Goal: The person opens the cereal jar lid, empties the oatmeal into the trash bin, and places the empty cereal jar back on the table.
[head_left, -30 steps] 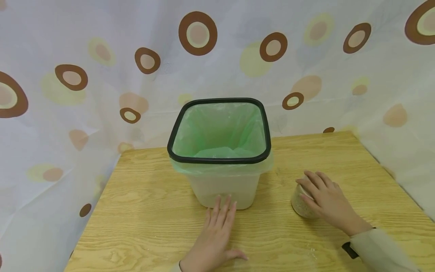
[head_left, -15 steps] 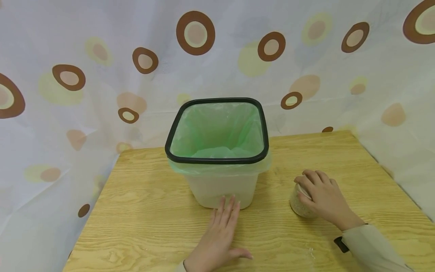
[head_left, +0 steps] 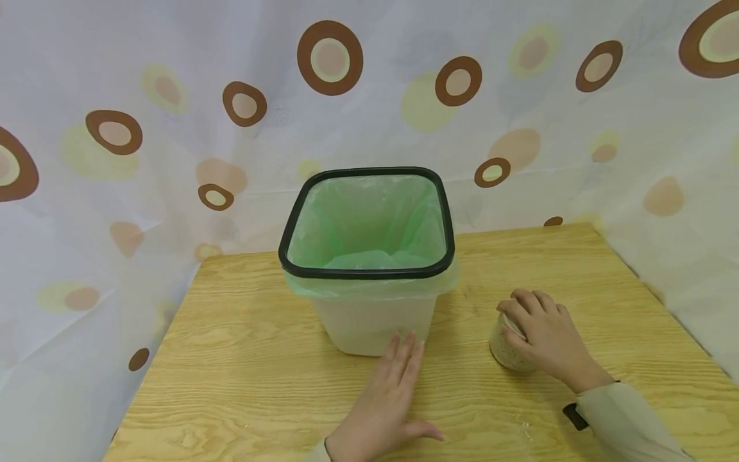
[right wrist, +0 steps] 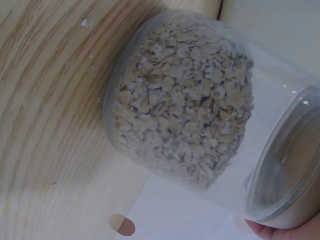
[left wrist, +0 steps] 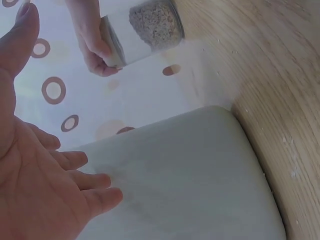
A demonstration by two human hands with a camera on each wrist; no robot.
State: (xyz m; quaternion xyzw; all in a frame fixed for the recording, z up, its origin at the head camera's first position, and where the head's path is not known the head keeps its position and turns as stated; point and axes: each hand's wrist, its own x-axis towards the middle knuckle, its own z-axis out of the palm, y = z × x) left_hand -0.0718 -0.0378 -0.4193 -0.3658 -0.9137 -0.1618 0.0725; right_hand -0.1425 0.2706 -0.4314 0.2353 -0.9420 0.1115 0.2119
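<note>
A white bin (head_left: pixel 369 321) with a black rim and a green bag liner (head_left: pixel 369 218) stands at the middle of the wooden table (head_left: pixel 260 359). My left hand (head_left: pixel 392 391) lies flat and open on the table, fingertips (left wrist: pixel 112 196) touching the bin's near wall (left wrist: pixel 190 175). To the right, a clear jar of oat flakes (head_left: pixel 505 346) stands on the table. My right hand (head_left: pixel 543 337) curls over its top and grips it. The right wrist view shows the jar (right wrist: pixel 195 110) about half full, with its lid (right wrist: pixel 287 170) on. In the left wrist view the jar (left wrist: pixel 150 27) is in the right hand.
A curtain with brown and yellow circles (head_left: pixel 329 58) hangs behind and around the table. The table's back edge lies just behind the bin, its right edge (head_left: pixel 664 295) near the jar. A few crumbs (head_left: pixel 525 427) lie by my right sleeve.
My right hand's fingers have curled down round the jar's top. My left hand has slid a little to the right along the bin's base.
</note>
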